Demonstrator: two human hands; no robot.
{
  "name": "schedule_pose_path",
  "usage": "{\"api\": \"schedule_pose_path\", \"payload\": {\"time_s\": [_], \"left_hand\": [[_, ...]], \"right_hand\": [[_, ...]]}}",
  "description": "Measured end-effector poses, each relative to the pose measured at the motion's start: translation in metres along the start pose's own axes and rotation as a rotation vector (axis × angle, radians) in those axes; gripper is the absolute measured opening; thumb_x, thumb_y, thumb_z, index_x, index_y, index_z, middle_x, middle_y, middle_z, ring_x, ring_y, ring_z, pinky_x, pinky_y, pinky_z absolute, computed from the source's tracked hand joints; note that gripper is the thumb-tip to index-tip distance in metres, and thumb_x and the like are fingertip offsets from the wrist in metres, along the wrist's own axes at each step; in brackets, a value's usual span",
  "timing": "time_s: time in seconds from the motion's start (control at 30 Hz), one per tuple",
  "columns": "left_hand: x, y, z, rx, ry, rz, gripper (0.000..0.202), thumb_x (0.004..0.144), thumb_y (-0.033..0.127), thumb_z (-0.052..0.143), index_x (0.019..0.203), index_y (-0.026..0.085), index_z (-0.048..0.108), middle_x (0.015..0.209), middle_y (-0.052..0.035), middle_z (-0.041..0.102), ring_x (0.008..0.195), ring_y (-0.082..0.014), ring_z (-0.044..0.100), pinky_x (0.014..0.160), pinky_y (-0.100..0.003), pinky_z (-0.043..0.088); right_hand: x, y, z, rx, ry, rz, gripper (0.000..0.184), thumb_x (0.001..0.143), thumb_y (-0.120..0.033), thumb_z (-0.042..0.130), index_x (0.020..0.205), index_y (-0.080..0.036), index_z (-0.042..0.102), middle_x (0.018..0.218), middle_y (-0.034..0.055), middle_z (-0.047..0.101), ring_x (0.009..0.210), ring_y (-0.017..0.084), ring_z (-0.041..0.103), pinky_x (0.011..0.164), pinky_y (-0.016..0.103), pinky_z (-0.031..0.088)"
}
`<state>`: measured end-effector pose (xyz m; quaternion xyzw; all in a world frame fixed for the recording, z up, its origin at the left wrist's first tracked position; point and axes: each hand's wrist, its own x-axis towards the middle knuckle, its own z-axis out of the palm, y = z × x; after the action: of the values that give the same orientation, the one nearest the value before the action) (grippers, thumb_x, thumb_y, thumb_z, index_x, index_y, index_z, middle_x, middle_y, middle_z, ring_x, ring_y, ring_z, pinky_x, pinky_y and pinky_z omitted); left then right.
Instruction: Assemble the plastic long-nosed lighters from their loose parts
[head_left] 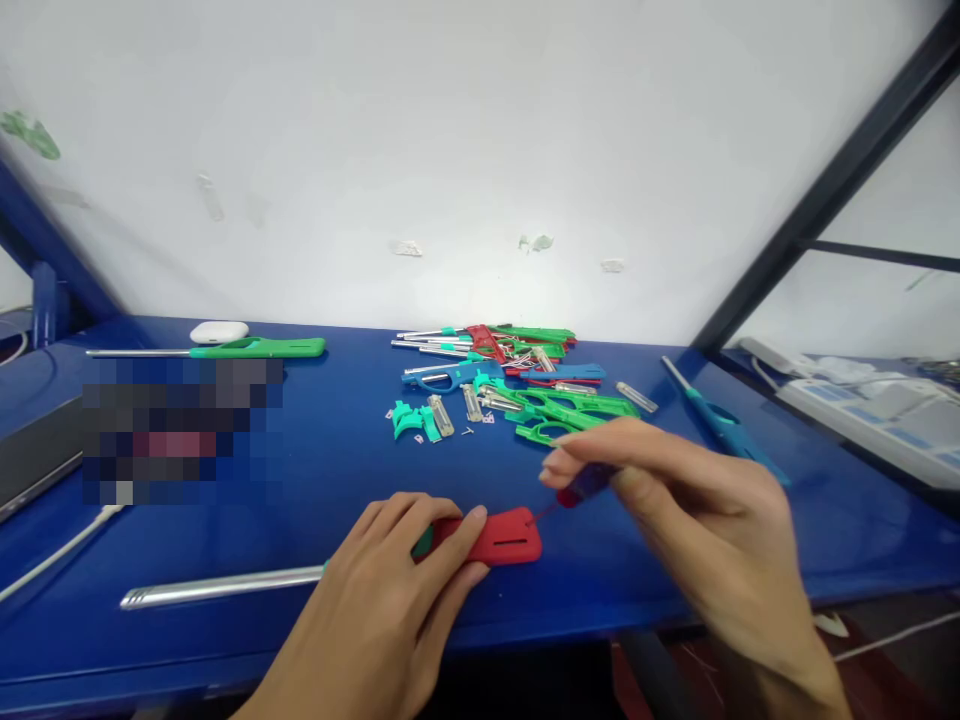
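Note:
A red long-nosed lighter (pixel 517 540) lies on the blue table near its front edge, its metal tube pointing left. My left hand (pixel 397 570) is closed over the lighter's middle and presses it down; the palm hides part of the handle. In my right hand (pixel 697 520) is a screwdriver (pixel 576 494) with a dark and red handle, gripped between thumb and fingers. Its thin shaft slants down to the right end of the red handle, and the tip appears to touch it near the corner.
Behind my hands is a pile of lighter parts: green shells (pixel 577 405), teal triggers (pixel 409 418), clear fuel tanks (pixel 441 415). A green lighter (pixel 277 347) and white case (pixel 219 331) lie back left. A blue lighter (pixel 724 425) and power strip (pixel 862 410) are at right.

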<state>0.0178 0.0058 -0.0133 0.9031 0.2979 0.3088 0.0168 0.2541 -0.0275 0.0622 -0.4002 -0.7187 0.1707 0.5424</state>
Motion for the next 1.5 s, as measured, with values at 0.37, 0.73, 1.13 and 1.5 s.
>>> {"api": "schedule_pose_path", "payload": {"time_s": [0.37,0.73,1.13,1.5], "left_hand": [[-0.0005,0.0003,0.0002,-0.003,-0.001,0.000,0.036,0.107,0.018,0.054,0.142,0.023,0.058,0.118,-0.0093,0.066,0.103,-0.0279,0.061,0.084,-0.046,0.056],[0.0002,0.0003,-0.0003,0.003,0.006,0.006,0.036,0.106,0.017,0.054,0.141,0.022,0.060,0.117,-0.0097,0.066,0.101,-0.0278,0.062,0.083,-0.045,0.057],[0.0015,0.0017,-0.0014,0.002,0.008,-0.003,0.035,0.105,0.017,0.054,0.139,0.022,0.060,0.116,-0.0094,0.068,0.100,-0.0284,0.063,0.082,-0.046,0.058],[0.0036,0.0024,-0.0031,0.013,0.020,0.013,0.034,0.106,0.017,0.053,0.139,0.020,0.061,0.115,-0.0099,0.068,0.099,-0.0276,0.063,0.082,-0.044,0.058]], "right_hand": [[0.0027,0.0006,0.0031,-0.014,0.018,-0.025,0.030,0.108,-0.018,0.055,0.120,-0.035,0.078,0.104,-0.0012,0.076,0.093,0.015,0.068,0.080,0.029,0.056],[0.0030,-0.0019,0.0044,-0.031,0.031,-0.006,0.025,0.103,-0.019,0.066,0.112,-0.036,0.081,0.107,0.0000,0.077,0.099,0.019,0.067,0.080,0.030,0.057],[0.0032,-0.0043,0.0057,-0.074,0.048,-0.011,0.025,0.101,-0.020,0.068,0.115,-0.036,0.081,0.103,-0.0006,0.075,0.095,0.017,0.068,0.080,0.028,0.057],[0.0024,-0.0053,0.0024,-0.134,0.092,-0.013,0.025,0.098,-0.019,0.072,0.113,-0.036,0.082,0.098,0.0005,0.075,0.092,0.018,0.068,0.075,0.028,0.058]]}}
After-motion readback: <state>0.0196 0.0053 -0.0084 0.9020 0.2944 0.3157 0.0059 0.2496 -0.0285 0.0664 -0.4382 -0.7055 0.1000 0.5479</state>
